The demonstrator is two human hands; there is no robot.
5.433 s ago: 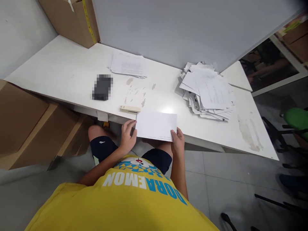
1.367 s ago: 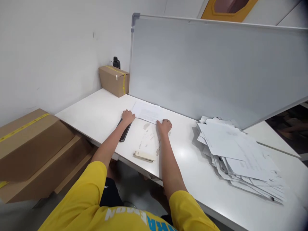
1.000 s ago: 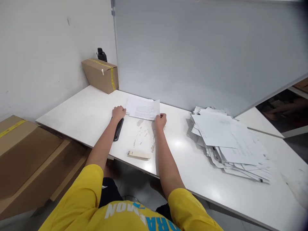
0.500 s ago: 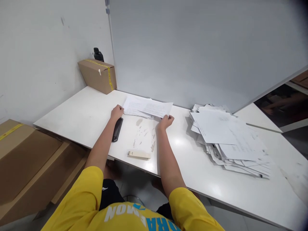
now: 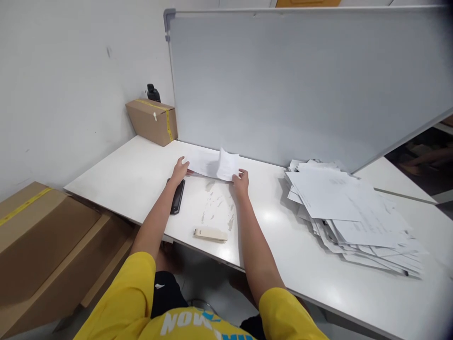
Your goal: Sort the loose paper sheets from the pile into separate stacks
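Several printed paper sheets (image 5: 203, 162) lie at the back of the white table, between my two hands. My left hand (image 5: 180, 171) is beside their left edge, thumb and fingers apart. A sheet (image 5: 228, 164) at the right end bends upward, its lower right corner pinched in my right hand (image 5: 241, 181). Just below my left wrist, partly covered by the forearm, lies a black phone (image 5: 177, 197). A cream, long narrow object like a stapler (image 5: 211, 234) rests near the table's front edge.
A large untidy paper stack (image 5: 329, 193) stands on the right of the table (image 5: 116, 174). A taped cardboard box (image 5: 152, 123) and a black bottle (image 5: 153, 92) are in the back left corner. A whiteboard (image 5: 283, 85) stands behind; an open carton (image 5: 46, 245) is lower left.
My left hand has loosened from its pinch at the sheets' left edge. The flat sheet in my right hand has moved left and now bends upward. The view has tilted up slightly.
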